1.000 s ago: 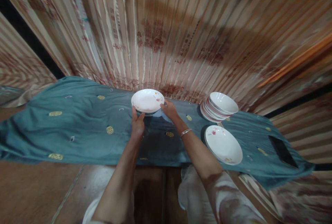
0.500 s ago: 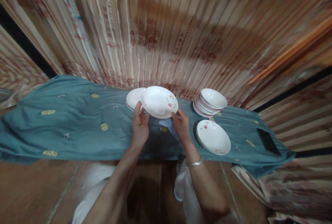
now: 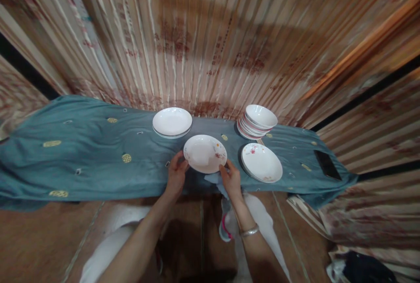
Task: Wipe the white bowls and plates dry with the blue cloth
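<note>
Hands share one white floral plate (image 3: 205, 153): I see my left hand (image 3: 176, 176) pinching its near-left rim and my right hand (image 3: 231, 179) its near-right rim, holding it just above the teal cloth (image 3: 98, 165), between the plate stack (image 3: 172, 122) and another plate (image 3: 261, 162).

White plate (image 3: 205, 153) w/ small red-orange floral print near its right rim. Teal cloth (image 3: 82, 160) w/ gold embroidered ovals. White plates (image 3: 172, 121) at cloth's far edge, plain. Bowl stack (image 3: 257, 122): white, pink-red rims. Plate (image 3: 261, 162) on right: white, red flower. Curtain (image 3: 210, 42): beige-brown stripes, red motifs. Silver bangle (image 3: 248, 231).
</note>
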